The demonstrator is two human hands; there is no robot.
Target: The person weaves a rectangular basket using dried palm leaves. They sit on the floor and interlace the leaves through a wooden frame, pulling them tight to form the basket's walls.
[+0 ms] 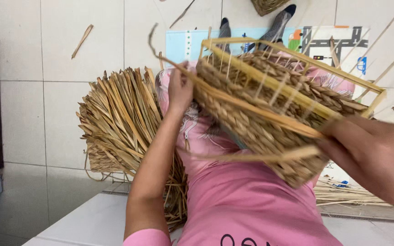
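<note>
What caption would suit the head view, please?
Both hands, left hand and right hand, hold a woven basket over a pink lap, dried reeds alongside.

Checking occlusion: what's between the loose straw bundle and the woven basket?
In the head view, the left hand and its forearm, over the pink-clad lap, lie between the straw bundle and the woven basket.

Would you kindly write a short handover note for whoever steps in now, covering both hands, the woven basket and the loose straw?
Left hand: closed on the far end of the woven basket, by a loose curling strand.
Right hand: grips the near corner of the rectangular frame rim.
The basket is held tilted above the lap, off the floor.
Done: the walls are plaited up to the rim, with thin upright stakes showing under the frame.
Left: stray strand ends stick out unfinished.
A bundle of dried leaves lies on the tiled floor to the left; loose strips lie to the right.
</note>
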